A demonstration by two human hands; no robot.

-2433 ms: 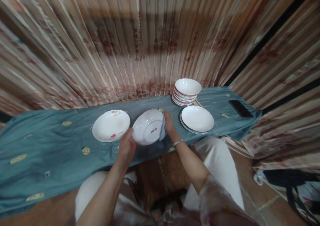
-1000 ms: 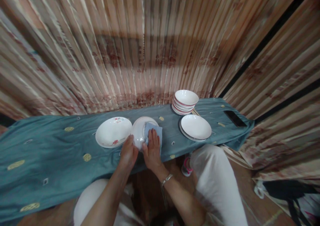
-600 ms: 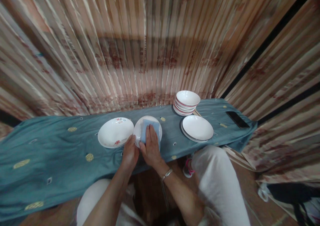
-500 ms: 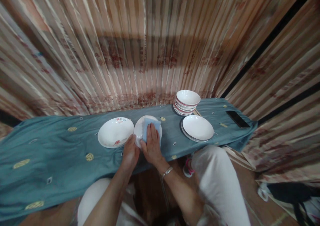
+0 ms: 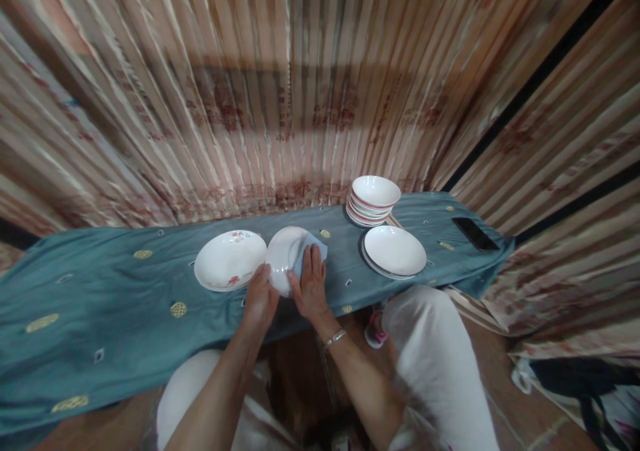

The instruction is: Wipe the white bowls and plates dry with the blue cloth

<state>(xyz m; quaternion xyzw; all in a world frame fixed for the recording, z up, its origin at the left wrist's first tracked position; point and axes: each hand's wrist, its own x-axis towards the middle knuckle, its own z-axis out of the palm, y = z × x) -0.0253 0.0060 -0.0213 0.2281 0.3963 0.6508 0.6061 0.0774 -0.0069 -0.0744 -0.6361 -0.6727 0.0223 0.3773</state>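
My left hand [image 5: 261, 298] grips the near left edge of a white dish [image 5: 284, 258], which is tilted with its glossy surface toward me. Pressed on the dish's right side is a light blue cloth [image 5: 319, 243], held under the fingers of my right hand [image 5: 311, 286]. The right thumb rests at the dish's lower edge. Just left of the dish, a larger white plate with red flowers [image 5: 230, 261] lies on the cloth-covered table [image 5: 130, 304].
At the back right stands a stack of bowls [image 5: 375, 198] with red rims. In front of it is a stack of white plates [image 5: 395, 252]. A black phone [image 5: 474, 234] lies near the right end. A pleated curtain [image 5: 280, 104] hangs behind the table.
My right hand and the blue cloth have moved slightly right, toward the dish's edge, uncovering more of its surface. My left hand keeps its hold.
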